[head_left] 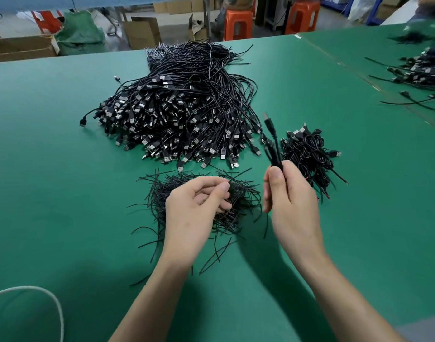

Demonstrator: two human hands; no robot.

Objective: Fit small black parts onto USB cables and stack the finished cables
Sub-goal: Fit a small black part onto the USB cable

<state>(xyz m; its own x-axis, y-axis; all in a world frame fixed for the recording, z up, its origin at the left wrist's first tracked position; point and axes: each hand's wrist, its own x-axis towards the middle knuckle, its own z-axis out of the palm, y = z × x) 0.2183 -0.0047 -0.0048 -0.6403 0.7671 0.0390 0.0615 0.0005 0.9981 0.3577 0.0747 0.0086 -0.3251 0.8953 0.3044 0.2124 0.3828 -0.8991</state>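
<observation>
Hundreds of unprocessed USB cables sat in one big heap at the far middle of the green table, plugs mostly fanned toward the near side. Only a small finished stack lay just right of that heap, folded cables piled loosely. Judged from those two piles, the task was early on: a small share done, the bulk left.

The right hand gripped one held cable, folded over, fingers wrapped round its lower part, the plug end sticking up and far. It was raised between the big heap and the finished stack, blurred, so whether a black part was on it could not be told.

The left hand hovered over the black parts heap, thin dark strands scattered near the person. Its fingers were curled with the thumb close to the forefinger; whether it pinched a strand could not be told.

Plenty of black parts were on hand.

Elsewhere: white cord at near left, another cable pile at far right, orange stools beyond the table.
</observation>
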